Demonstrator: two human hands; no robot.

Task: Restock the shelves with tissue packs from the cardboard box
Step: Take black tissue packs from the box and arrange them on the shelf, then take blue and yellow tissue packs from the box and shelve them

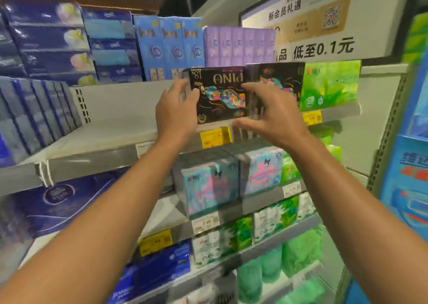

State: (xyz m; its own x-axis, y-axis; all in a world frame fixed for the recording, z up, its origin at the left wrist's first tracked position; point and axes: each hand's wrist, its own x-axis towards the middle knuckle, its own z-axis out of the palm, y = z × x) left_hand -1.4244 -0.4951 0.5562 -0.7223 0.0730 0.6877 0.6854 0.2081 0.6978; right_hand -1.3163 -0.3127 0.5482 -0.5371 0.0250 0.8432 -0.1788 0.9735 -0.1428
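Left hand and right hand grip black printed tissue pack, upside down, at grey shelf edge; may tip off forward.

The tissue pack you hold is black with a swirl of blue, pink and yellow. Beside it you see another black pack, then a green pack. Yellow price tags line the grey shelf edge.

Grey metal shelf carried, left to right: upright grey-blue packs, a bare stretch, black tissue pack upside down at front edge, second black pack just beside, green pack.
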